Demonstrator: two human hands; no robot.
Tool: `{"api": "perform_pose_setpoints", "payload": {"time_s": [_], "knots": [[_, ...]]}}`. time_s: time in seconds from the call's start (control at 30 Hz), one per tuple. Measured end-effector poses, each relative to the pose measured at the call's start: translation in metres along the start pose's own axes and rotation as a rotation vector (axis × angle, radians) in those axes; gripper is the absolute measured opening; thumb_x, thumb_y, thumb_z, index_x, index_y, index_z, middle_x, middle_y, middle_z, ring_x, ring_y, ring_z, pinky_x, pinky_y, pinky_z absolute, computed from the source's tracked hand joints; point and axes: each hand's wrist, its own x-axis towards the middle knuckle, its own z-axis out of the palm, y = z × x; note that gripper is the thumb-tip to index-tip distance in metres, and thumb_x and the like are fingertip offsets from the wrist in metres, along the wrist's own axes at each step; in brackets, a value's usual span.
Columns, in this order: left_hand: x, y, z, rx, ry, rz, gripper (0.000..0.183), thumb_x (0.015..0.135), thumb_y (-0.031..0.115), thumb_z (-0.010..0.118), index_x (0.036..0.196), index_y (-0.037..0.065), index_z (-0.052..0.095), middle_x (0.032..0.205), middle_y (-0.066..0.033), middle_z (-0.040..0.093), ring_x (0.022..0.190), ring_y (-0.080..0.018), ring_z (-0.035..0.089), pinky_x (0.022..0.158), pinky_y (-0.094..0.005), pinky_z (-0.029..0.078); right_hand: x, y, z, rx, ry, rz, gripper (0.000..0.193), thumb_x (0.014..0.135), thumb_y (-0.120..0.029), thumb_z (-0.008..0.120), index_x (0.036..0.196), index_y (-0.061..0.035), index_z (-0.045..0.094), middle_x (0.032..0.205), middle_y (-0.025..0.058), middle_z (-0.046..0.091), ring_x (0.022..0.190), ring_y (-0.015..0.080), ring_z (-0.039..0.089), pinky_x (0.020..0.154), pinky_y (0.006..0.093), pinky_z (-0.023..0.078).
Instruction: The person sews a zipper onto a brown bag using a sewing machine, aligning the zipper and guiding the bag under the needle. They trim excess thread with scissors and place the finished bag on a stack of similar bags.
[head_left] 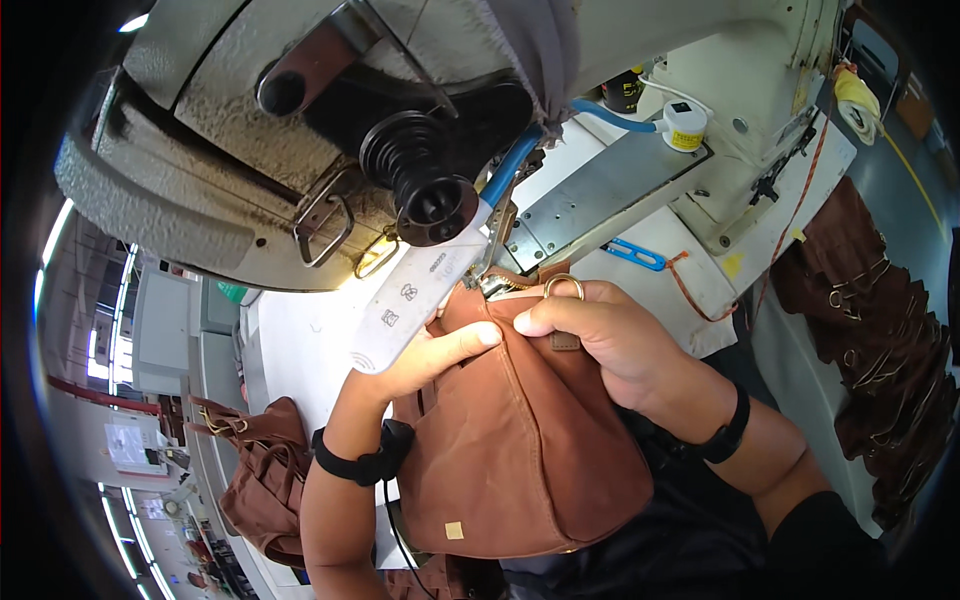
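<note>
A brown bag hangs in front of me, its upper edge up at the needle area of a large industrial sewing machine. My left hand is closed on the bag's left side, thumb lying on the fabric and fingers hidden behind it. On the right, my right hand pinches the bag's edge between thumb and fingers, beside a brass ring and a small leather tab. A white lamp on a blue flexible neck partly covers the left hand and the stitching spot.
Another brown bag stands at the left. Several brown pieces with metal rings hang at the right. A blue tool with an orange cord lies on the white table. The machine's metal arm plate lies beyond my hands.
</note>
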Motion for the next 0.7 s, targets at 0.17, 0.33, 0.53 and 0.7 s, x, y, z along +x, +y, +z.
{"api": "perform_pose_setpoints", "payload": {"time_s": [0.17, 0.33, 0.53, 0.7], "knots": [[0.003, -0.007, 0.003, -0.04, 0.02, 0.026, 0.037, 0.09, 0.034, 0.081, 0.104, 0.001, 0.068, 0.089, 0.0049, 0.063, 0.078, -0.0018, 0.054, 0.068, -0.0199, 0.047, -0.004, -0.005, 0.004, -0.116, 0.022, -0.062, 0.027, 0.093, -0.017, 0.07, 0.113, 0.0007, 0.074, 0.079, -0.0069, 0.062, 0.077, 0.0046, 0.052, 0.073, 0.0236, 0.041], [0.004, 0.008, -0.004, 0.035, -0.037, -0.072, 0.032, 0.09, 0.031, 0.081, 0.099, 0.003, 0.07, 0.085, 0.006, 0.063, 0.075, -0.0012, 0.053, 0.065, -0.0204, 0.045, -0.009, -0.016, 0.013, -1.033, 0.238, -0.683, 0.014, 0.088, -0.018, 0.073, 0.092, -0.0042, 0.07, 0.069, 0.0017, 0.062, 0.071, 0.0169, 0.054, 0.073, 0.031, 0.041], [0.014, 0.013, -0.013, -0.033, -0.073, 0.027, 0.027, 0.09, 0.03, 0.082, 0.091, 0.006, 0.068, 0.081, 0.0076, 0.06, 0.071, -0.0009, 0.049, 0.062, -0.0211, 0.041, 0.007, -0.016, 0.014, -1.563, 0.45, -1.303, 0.013, 0.08, -0.017, 0.076, 0.078, -0.0084, 0.066, 0.077, 0.003, 0.066, 0.084, 0.0218, 0.059, 0.081, 0.0405, 0.041], [0.024, 0.012, -0.013, 0.267, -0.057, 0.148, 0.028, 0.091, 0.031, 0.078, 0.098, 0.005, 0.069, 0.084, 0.0066, 0.06, 0.076, -0.0032, 0.051, 0.066, -0.0233, 0.042, 0.006, -0.028, 0.002, -1.543, 0.368, -1.244, 0.013, 0.078, -0.019, 0.08, 0.085, -0.0118, 0.072, 0.083, 0.0035, 0.068, 0.084, 0.0247, 0.061, 0.083, 0.0394, 0.042]]}}
